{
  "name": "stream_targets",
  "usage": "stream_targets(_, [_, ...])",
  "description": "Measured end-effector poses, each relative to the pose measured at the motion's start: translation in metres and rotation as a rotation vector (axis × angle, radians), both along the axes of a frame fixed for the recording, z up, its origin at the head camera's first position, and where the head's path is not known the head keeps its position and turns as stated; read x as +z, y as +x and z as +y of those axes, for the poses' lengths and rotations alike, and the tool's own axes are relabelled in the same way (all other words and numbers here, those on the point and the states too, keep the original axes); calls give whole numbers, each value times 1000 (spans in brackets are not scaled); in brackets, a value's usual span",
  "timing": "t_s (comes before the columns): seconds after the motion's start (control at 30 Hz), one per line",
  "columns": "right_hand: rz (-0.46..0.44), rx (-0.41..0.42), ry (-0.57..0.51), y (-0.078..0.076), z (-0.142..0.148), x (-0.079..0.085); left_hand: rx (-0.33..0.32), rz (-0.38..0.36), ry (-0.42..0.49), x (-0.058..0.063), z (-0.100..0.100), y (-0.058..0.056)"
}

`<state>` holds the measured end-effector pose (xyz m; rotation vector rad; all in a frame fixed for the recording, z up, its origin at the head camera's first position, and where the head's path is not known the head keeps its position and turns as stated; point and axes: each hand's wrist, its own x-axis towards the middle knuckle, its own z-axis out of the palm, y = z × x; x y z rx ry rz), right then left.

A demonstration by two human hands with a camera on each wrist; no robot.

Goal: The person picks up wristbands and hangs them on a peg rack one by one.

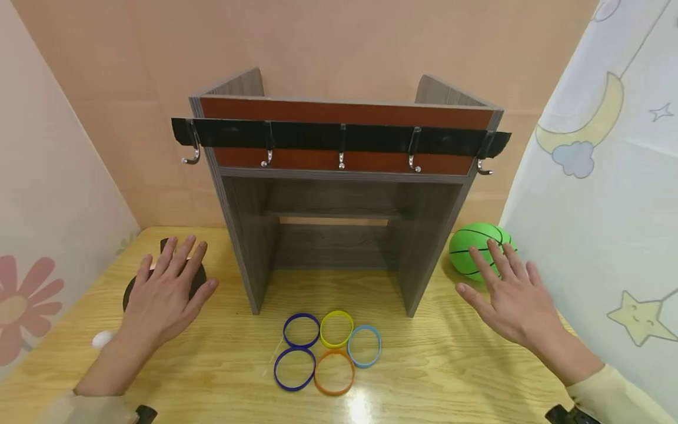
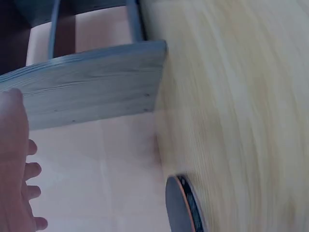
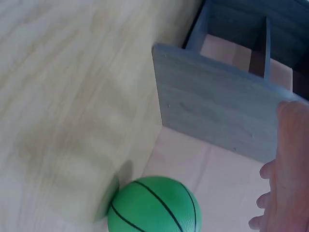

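My left hand (image 1: 165,294), fingers spread, hovers palm down at the left and holds nothing. Behind it is a dark round flat thing (image 1: 198,282), partly covered in the head view; the left wrist view shows its black disc (image 2: 177,205) with an orange edge line. On the right, my right hand (image 1: 516,303) is spread with nothing in it, its fingertips overlapping a green ball (image 1: 468,247) with black lines. Between the hands, several thin rings lie on the table: two dark blue (image 1: 284,383), one yellow (image 1: 336,312), one light blue (image 1: 379,347) and one orange (image 1: 335,393).
A grey wooden shelf stand (image 1: 235,235) rises behind the rings. Across its red-brown front runs a black strip (image 1: 307,136) bearing several metal hooks (image 1: 341,160). A small white ball (image 1: 102,339) lies by the left forearm. Patterned walls (image 1: 598,235) flank the wooden table (image 1: 424,377).
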<state>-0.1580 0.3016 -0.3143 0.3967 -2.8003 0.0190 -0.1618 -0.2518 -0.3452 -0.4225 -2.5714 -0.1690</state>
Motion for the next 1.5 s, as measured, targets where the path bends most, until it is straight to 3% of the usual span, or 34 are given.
stream_targets(0.1, [52,48,-13,3,-9,-7,-85,76,122,-1,6,-5])
stream_targets(0.23, [193,181,-62,8,-30,-23,-226,168,326,0,19,-13])
stream_targets(0.33, [251,275,-90,13,-49,-38,-285,253,436,3,31,-19])
stream_targets(0.5, [171,372,-146,18,-80,-59,-363,486,584,6,46,-30])
stream_targets(0.6, [68,412,-207,17,-96,-69,-430,551,722,6,54,-35])
stream_targets(0.8, [-130,414,-303,8,-118,-79,-562,534,1003,8,66,-36])
stream_targets(0.93, [-205,400,-337,6,-124,-80,-602,502,1098,12,73,-32])
stream_targets(1.1, [-260,404,-377,4,-126,-82,-596,503,1112,26,83,-22])
stream_targets(1.33, [-280,406,-467,-2,-123,-84,-559,524,1115,15,77,-34])
stream_targets(1.5, [-272,371,-515,-3,-120,-81,-550,537,1125,13,74,-39])
